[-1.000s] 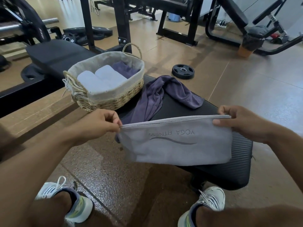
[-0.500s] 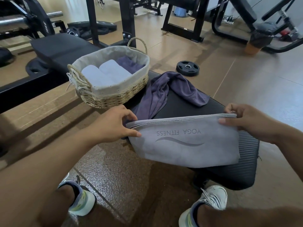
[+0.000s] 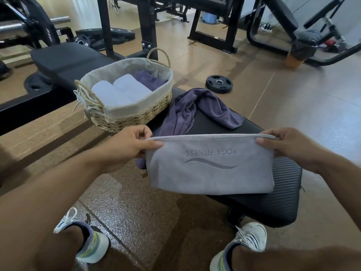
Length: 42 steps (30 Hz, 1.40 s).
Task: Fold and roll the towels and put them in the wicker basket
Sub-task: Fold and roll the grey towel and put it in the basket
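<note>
A light grey towel (image 3: 211, 173) printed "YOGA FITNESS" hangs folded in half above the near end of a black bench (image 3: 273, 204). My left hand (image 3: 129, 145) pinches its top left corner and my right hand (image 3: 283, 145) pinches its top right corner. A crumpled purple towel (image 3: 187, 112) lies on the bench behind it. The lined wicker basket (image 3: 125, 116) stands on the bench's far left end. It holds two pale rolled towels (image 3: 121, 90) and a purple one (image 3: 150, 80).
My two feet in white trainers (image 3: 242, 249) stand on the brown floor below the bench. A black weight plate (image 3: 219, 84) lies on the floor beyond the bench. Another bench (image 3: 64, 61), rack posts and machine frames fill the back.
My left hand has shifted its grip on the towel's left corner and the top edge is now pulled straighter. The view has moved slightly closer.
</note>
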Each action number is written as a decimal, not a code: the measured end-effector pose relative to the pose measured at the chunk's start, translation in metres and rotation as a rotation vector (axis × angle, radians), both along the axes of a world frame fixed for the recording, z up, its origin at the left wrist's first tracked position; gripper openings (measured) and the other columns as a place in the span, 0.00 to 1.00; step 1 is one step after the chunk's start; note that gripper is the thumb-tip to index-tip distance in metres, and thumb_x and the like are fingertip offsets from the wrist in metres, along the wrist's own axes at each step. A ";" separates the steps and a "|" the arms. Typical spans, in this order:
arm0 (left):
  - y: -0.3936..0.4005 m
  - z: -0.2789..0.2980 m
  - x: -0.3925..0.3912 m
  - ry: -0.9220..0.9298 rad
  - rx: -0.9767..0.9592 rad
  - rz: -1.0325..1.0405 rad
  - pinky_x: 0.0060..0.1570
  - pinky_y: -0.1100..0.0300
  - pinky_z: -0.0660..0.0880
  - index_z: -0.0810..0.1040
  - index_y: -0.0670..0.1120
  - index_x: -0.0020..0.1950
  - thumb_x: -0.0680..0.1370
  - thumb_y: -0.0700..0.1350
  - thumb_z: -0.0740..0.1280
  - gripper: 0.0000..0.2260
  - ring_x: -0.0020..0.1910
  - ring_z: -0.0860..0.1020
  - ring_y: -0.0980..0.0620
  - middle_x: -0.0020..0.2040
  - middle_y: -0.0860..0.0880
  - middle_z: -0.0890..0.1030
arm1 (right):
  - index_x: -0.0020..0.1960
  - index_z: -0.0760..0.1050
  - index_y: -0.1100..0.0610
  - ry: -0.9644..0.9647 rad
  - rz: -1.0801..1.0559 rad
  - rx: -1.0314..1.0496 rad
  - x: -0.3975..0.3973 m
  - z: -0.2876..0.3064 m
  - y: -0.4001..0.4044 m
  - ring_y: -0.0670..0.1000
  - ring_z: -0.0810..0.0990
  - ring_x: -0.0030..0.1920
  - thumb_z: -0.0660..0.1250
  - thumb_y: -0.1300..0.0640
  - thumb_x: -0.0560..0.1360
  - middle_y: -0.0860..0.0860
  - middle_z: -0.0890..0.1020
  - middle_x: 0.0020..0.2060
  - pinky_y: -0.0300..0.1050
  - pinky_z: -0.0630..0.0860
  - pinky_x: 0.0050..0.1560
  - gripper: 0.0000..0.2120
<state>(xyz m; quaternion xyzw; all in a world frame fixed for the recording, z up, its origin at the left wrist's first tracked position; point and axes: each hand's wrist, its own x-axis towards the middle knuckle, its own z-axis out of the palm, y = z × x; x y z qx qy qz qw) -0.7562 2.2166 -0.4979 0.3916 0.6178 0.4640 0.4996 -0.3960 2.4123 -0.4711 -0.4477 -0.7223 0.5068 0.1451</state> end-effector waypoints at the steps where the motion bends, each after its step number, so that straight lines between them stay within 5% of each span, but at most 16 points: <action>1: 0.001 0.001 0.002 -0.061 -0.035 0.059 0.33 0.60 0.75 0.73 0.46 0.41 0.68 0.43 0.78 0.13 0.33 0.77 0.53 0.36 0.46 0.77 | 0.49 0.86 0.54 -0.002 -0.006 -0.007 0.000 0.000 0.000 0.49 0.86 0.44 0.81 0.29 0.52 0.54 0.88 0.46 0.39 0.82 0.40 0.35; 5: 0.003 0.000 0.004 -0.223 -0.181 0.206 0.45 0.60 0.78 0.85 0.42 0.52 0.65 0.46 0.76 0.17 0.40 0.84 0.52 0.44 0.46 0.87 | 0.42 0.84 0.52 -0.016 -0.052 -0.060 -0.003 -0.001 0.000 0.48 0.85 0.41 0.80 0.28 0.49 0.51 0.87 0.42 0.46 0.81 0.45 0.33; 10: 0.008 -0.010 0.010 -0.254 -0.259 0.299 0.42 0.58 0.76 0.83 0.46 0.55 0.75 0.44 0.74 0.10 0.43 0.82 0.50 0.48 0.47 0.85 | 0.46 0.82 0.57 -0.064 -0.216 -0.015 -0.014 -0.015 0.002 0.53 0.81 0.40 0.76 0.43 0.70 0.54 0.84 0.40 0.55 0.79 0.46 0.17; 15: 0.011 -0.020 0.017 -0.258 -0.244 0.433 0.43 0.57 0.76 0.83 0.46 0.56 0.78 0.46 0.71 0.08 0.44 0.81 0.50 0.49 0.48 0.84 | 0.45 0.81 0.55 -0.088 -0.293 0.089 -0.025 -0.017 0.005 0.55 0.80 0.40 0.73 0.48 0.76 0.56 0.84 0.42 0.56 0.79 0.43 0.10; 19: 0.012 -0.014 0.021 -0.234 -0.182 0.505 0.38 0.55 0.69 0.84 0.46 0.48 0.76 0.48 0.74 0.06 0.30 0.72 0.52 0.37 0.48 0.76 | 0.44 0.77 0.55 -0.015 -0.317 0.129 -0.038 0.000 -0.005 0.53 0.78 0.37 0.75 0.50 0.75 0.53 0.81 0.39 0.49 0.77 0.37 0.10; 22: 0.013 -0.001 0.032 -0.231 -0.066 0.500 0.33 0.60 0.71 0.83 0.45 0.47 0.77 0.43 0.73 0.03 0.25 0.74 0.55 0.30 0.51 0.80 | 0.40 0.75 0.53 0.079 -0.322 0.123 -0.052 0.013 -0.021 0.55 0.78 0.37 0.75 0.52 0.75 0.52 0.79 0.35 0.52 0.76 0.38 0.11; 25: 0.010 0.014 0.046 -0.236 0.033 0.482 0.24 0.65 0.72 0.81 0.44 0.45 0.78 0.40 0.72 0.03 0.21 0.73 0.58 0.24 0.53 0.78 | 0.40 0.73 0.54 0.158 -0.316 0.127 -0.072 0.024 -0.042 0.50 0.75 0.28 0.74 0.55 0.76 0.49 0.76 0.30 0.44 0.73 0.27 0.11; 29: 0.006 0.024 0.061 -0.253 0.080 0.442 0.22 0.67 0.69 0.83 0.41 0.47 0.76 0.40 0.73 0.03 0.21 0.72 0.58 0.25 0.53 0.77 | 0.43 0.71 0.55 0.216 -0.231 0.110 -0.099 0.031 -0.072 0.47 0.73 0.21 0.74 0.56 0.76 0.44 0.75 0.23 0.39 0.71 0.20 0.12; 34: 0.001 0.032 0.075 -0.286 0.099 0.357 0.25 0.65 0.73 0.83 0.40 0.51 0.73 0.42 0.74 0.08 0.24 0.75 0.58 0.27 0.52 0.80 | 0.46 0.69 0.55 0.247 -0.122 0.029 -0.127 0.030 -0.101 0.56 0.78 0.28 0.74 0.54 0.76 0.62 0.77 0.38 0.49 0.79 0.27 0.13; 42: -0.002 0.031 0.080 -0.336 0.111 0.277 0.29 0.66 0.75 0.86 0.45 0.48 0.71 0.45 0.73 0.08 0.30 0.79 0.57 0.37 0.49 0.86 | 0.51 0.67 0.57 0.310 -0.067 -0.206 -0.142 0.033 -0.120 0.52 0.79 0.29 0.70 0.55 0.80 0.54 0.74 0.37 0.53 0.84 0.31 0.11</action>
